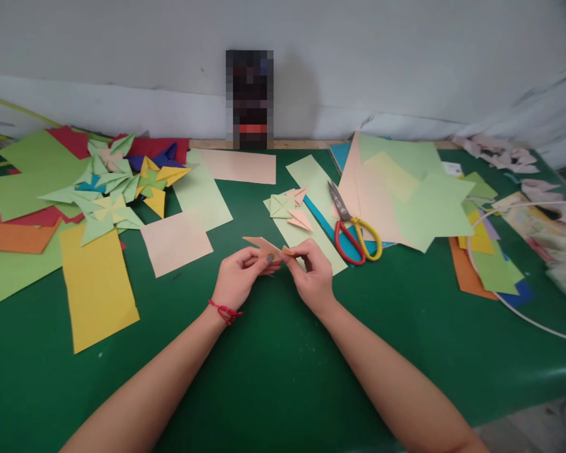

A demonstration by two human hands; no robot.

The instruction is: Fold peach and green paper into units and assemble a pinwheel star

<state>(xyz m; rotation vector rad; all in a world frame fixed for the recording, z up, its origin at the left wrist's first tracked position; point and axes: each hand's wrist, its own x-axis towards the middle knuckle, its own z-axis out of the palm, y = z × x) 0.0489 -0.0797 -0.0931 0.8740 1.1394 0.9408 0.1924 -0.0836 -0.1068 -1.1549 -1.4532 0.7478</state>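
Note:
Both hands meet over the middle of the green table, holding a small folded piece of peach paper [263,244]. My left hand [241,270] pinches its left part between thumb and fingers; a red cord bracelet [225,311] circles that wrist. At the paper's right end, my right hand [311,274] grips with thumb and forefinger. Just beyond the hands, a small green and peach folded paper piece [288,206] lies on a pale green strip [311,173]. Scissors [353,229] with one red and one yellow handle rest partly open to the right.
Folded paper flowers [113,185] and coloured sheets heap up at the left, near a yellow sheet [99,289]. Large green and peach sheets [405,201] lie at the right. A white cable [523,318] curves at far right. A pixelated dark upright object [249,100] leans on the wall.

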